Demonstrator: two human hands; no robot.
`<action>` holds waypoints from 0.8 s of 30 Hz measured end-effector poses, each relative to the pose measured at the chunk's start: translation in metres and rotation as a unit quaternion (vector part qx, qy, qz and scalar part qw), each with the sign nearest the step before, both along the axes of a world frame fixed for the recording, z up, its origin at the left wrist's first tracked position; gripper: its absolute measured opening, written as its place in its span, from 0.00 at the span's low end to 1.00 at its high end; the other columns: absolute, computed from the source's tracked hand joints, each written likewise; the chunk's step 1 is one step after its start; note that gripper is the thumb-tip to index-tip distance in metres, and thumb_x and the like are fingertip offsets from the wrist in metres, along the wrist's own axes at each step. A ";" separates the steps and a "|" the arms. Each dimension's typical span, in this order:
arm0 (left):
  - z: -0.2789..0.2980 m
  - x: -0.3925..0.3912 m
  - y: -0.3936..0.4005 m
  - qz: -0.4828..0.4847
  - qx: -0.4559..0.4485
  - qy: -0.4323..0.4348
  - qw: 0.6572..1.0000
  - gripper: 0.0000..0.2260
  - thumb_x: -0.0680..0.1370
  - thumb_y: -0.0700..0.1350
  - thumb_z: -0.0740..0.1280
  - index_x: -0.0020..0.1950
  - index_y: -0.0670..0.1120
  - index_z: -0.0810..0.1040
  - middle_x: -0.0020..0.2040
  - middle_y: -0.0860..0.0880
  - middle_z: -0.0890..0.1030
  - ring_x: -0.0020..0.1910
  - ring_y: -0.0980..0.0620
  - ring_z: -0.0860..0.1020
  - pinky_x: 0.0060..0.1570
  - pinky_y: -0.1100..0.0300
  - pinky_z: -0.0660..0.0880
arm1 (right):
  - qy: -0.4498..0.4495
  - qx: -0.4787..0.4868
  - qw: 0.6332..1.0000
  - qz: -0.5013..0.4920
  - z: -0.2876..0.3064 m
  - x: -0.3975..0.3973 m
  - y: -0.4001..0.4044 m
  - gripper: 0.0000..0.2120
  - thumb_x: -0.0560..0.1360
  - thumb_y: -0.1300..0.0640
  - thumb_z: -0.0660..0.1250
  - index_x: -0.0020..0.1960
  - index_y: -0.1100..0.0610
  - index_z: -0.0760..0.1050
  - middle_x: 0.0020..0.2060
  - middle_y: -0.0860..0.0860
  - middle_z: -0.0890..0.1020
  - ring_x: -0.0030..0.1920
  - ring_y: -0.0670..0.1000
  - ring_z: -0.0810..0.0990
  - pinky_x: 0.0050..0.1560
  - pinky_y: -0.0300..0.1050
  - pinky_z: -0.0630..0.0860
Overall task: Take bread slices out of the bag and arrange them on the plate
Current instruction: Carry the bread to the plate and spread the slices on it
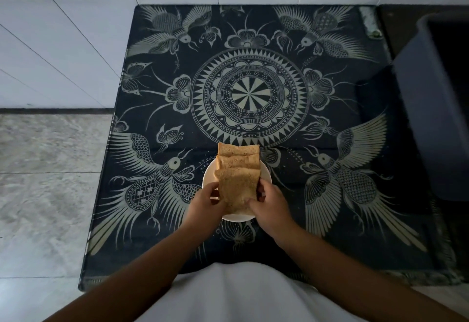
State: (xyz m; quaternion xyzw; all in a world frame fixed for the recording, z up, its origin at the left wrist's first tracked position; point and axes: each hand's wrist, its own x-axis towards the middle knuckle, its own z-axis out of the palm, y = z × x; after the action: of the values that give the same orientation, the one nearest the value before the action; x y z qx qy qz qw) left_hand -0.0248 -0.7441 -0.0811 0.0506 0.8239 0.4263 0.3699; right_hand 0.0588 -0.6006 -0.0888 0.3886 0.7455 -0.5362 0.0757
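On the near middle of the dark patterned tabletop (253,88), a small round white plate (208,174) carries a row of light-brown bread slices overlapping toward the far side. The nearest bread slice (236,189) is pinched by both hands: the left hand (203,202) grips its left edge and the right hand (271,207) clasps its right and near edge. No bag is in view. The far slice (238,149) already overhangs the plate's rim, so pressing this one forward could likely nudge it onto the table. The soft slice might also tear if squeezed hard.
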 end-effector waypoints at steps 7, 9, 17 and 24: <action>0.000 0.002 -0.007 -0.043 -0.016 -0.003 0.999 0.20 0.77 0.42 0.67 0.70 0.48 0.72 0.53 0.49 0.80 0.46 0.55 0.82 0.38 0.60 0.80 | -0.021 0.022 0.999 0.037 0.002 0.007 0.002 0.26 0.73 0.57 0.69 0.70 0.54 0.70 0.56 0.49 0.70 0.57 0.50 0.74 0.53 0.45 0.70; 0.001 0.001 -0.008 -0.049 -0.032 -0.002 0.998 0.21 0.77 0.44 0.66 0.70 0.49 0.71 0.58 0.46 0.79 0.50 0.47 0.81 0.47 0.48 0.81 | -0.034 0.029 0.998 0.045 0.002 0.007 0.003 0.28 0.74 0.56 0.69 0.72 0.54 0.68 0.59 0.50 0.67 0.56 0.48 0.70 0.55 0.44 0.68; 0.000 0.008 -0.011 -0.024 -0.009 -0.038 0.999 0.19 0.76 0.45 0.66 0.67 0.52 0.73 0.53 0.53 0.82 0.38 0.51 0.84 0.34 0.52 0.80 | -0.034 0.013 0.998 0.044 0.002 0.011 -0.002 0.28 0.73 0.57 0.70 0.72 0.54 0.68 0.57 0.50 0.70 0.55 0.48 0.71 0.51 0.44 0.69; -0.003 0.011 -0.012 -0.059 0.001 -0.010 0.998 0.16 0.76 0.43 0.67 0.64 0.51 0.75 0.53 0.50 0.83 0.51 0.46 0.82 0.53 0.41 0.79 | -0.050 0.008 0.997 0.055 0.003 0.012 0.000 0.27 0.75 0.55 0.69 0.73 0.54 0.67 0.62 0.53 0.70 0.62 0.54 0.73 0.54 0.46 0.70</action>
State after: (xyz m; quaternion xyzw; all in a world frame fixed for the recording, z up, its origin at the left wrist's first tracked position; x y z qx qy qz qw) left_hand -0.0143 -0.7558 -0.0844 0.0952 0.8155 0.4048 0.4025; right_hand 0.0707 -0.6007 -0.0860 0.3739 0.7653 -0.5052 0.1385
